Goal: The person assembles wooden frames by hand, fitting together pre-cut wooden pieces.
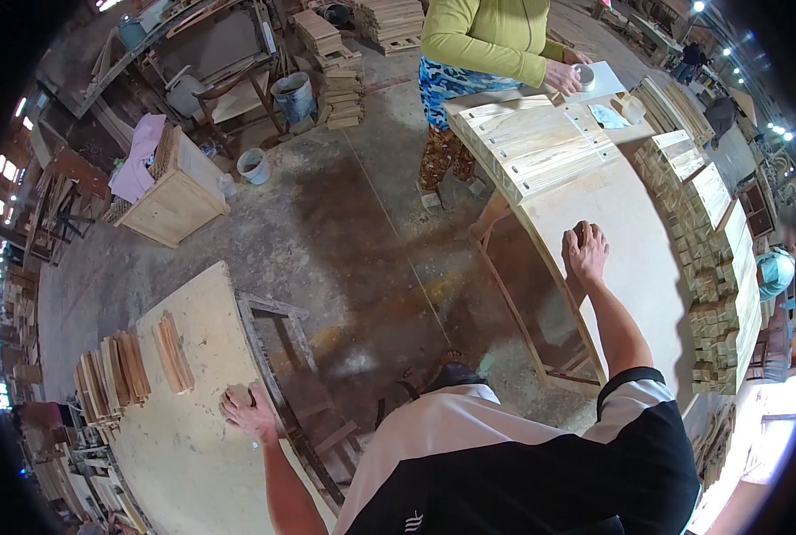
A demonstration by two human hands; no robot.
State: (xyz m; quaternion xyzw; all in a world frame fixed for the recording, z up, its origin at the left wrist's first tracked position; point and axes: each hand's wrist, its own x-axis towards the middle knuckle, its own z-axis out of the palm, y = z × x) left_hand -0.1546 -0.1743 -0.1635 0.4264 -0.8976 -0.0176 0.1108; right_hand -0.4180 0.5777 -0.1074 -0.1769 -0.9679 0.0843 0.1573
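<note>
My left hand [250, 415] rests on the bare top of the pale left table [197, 446], close to its inner edge, with fingers spread and nothing in them. A short row of thin wooden strips [173, 353] lies just beyond it, with more brown strips [113, 374] stacked farther left. On the right table [634, 232], my right hand [587, 253] presses down near the edge, its fingers bent but apart; I see no object in it. Light wooden boards [536, 143] lie side by side past that hand. Long stacks of wood pieces [714, 267] line the table's far side.
Across the right table stands a person in a yellow-green top [496, 40], hands around a roll of tape [583, 78]. A wooden cabinet [180, 192] with a pink cloth [139, 160], a white bucket [254, 166] and a larger bucket [294, 96] stand on the concrete floor.
</note>
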